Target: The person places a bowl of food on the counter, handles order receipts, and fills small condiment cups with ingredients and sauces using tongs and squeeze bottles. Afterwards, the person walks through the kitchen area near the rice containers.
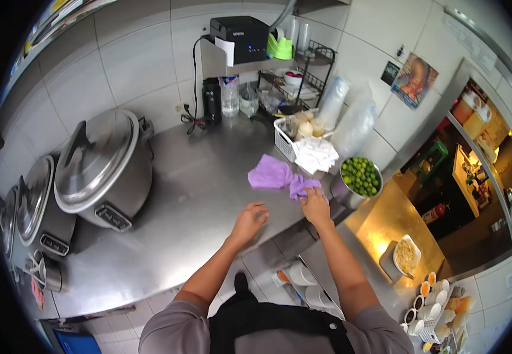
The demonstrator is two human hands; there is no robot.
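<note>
Had the right hand (315,206) on the bunched end of the purple cloth (269,173), with bent fingers over the fabric; could not tell from this view whether a fold was pinched between thumb and fingers. Had the cloth lying on the steel bench (203,183), near its front edge, with the wider part spread out to the left of the crumpled end. Held the left hand (250,222) nothing-gripped and open near the same edge, with loosely curved, slightly parted fingers, apart from the cloth; could not tell whether it touched the metal. Had a steel pot (342,192) of green limes (360,176) just to the right of the cloth and the right hand. Behind the cloth, had white paper slips (315,155) beside and partly over a white plastic basket (283,143) holding small containers. Farther back, had a clear water bottle (230,97) standing beside a black bottle (211,101), below a black Epson printer (239,40) on a shelf. Along the left of the bench, had large lidded rice cookers (111,171) in a row, well apart from both hands.
</note>
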